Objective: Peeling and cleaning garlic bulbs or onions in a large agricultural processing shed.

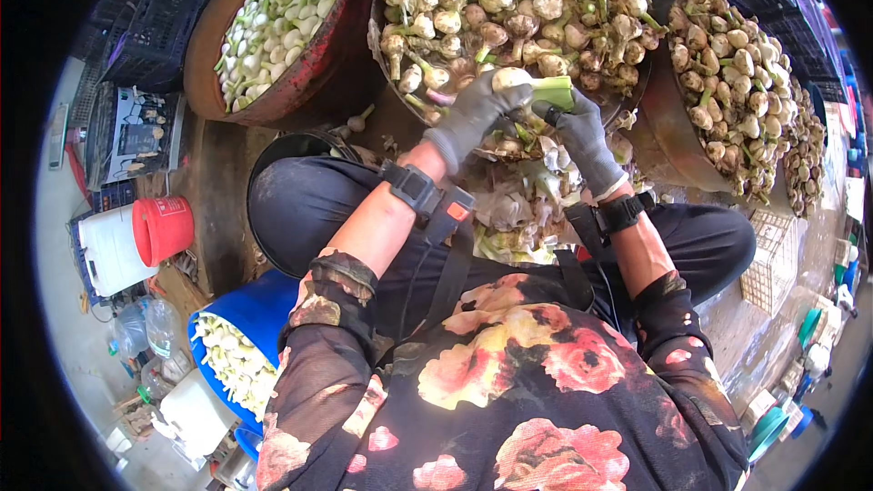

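Note:
My left hand (481, 112), in a grey glove, is closed round a garlic bulb (510, 78) with a thick green stem. At the cut-looking stem end is my right hand (580, 126), gloved too, with a small dark object (545, 112) between its fingers; its kind cannot be told. Both hands are over the near rim of a wide round container heaped with unpeeled garlic bulbs (522, 27). Loose peelings and leaves (522, 204) lie below the hands, between my legs.
A reddish drum (273, 106) of cleaned garlic stands at upper left, and a blue barrel (252, 307) holds more at lower left. More unpeeled garlic (740, 88) fills a container at right. A red bucket (164, 228), a white crate (771, 259) and black crates (153, 27) stand around.

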A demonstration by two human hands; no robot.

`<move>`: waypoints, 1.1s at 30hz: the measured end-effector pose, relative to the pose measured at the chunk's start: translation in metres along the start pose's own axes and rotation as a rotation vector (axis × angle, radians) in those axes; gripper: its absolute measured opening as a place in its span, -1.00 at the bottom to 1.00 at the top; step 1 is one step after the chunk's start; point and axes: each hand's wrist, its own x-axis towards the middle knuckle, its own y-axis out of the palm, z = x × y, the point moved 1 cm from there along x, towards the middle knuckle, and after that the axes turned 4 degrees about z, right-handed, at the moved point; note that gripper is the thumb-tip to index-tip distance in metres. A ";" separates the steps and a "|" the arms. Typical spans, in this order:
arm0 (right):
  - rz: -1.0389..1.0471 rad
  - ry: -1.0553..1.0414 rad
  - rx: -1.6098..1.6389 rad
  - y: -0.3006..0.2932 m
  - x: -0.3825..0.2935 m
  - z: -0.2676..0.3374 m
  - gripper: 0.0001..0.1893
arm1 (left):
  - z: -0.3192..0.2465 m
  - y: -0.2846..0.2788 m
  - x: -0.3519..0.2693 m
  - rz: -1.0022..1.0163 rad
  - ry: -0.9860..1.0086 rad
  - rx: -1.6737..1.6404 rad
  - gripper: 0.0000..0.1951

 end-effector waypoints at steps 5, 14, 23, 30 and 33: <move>0.153 -0.279 -0.164 -0.004 -0.009 0.007 -0.84 | -0.005 -0.009 -0.009 -0.193 -0.389 -0.119 -0.55; 0.098 -0.463 -0.323 -0.010 -0.007 -0.006 -0.87 | -0.018 -0.021 0.001 -0.309 -0.046 0.742 -0.55; -0.008 0.125 -0.231 -0.033 -0.006 0.008 -0.80 | -0.022 -0.008 -0.004 -0.240 -0.037 0.940 -0.76; -0.160 0.111 -1.000 -0.074 0.001 -0.001 -0.80 | -0.024 -0.012 -0.005 0.103 0.159 0.618 -0.85; -0.080 0.313 -1.136 -0.112 -0.007 -0.004 -0.77 | -0.040 -0.021 -0.011 0.135 0.088 0.272 -0.85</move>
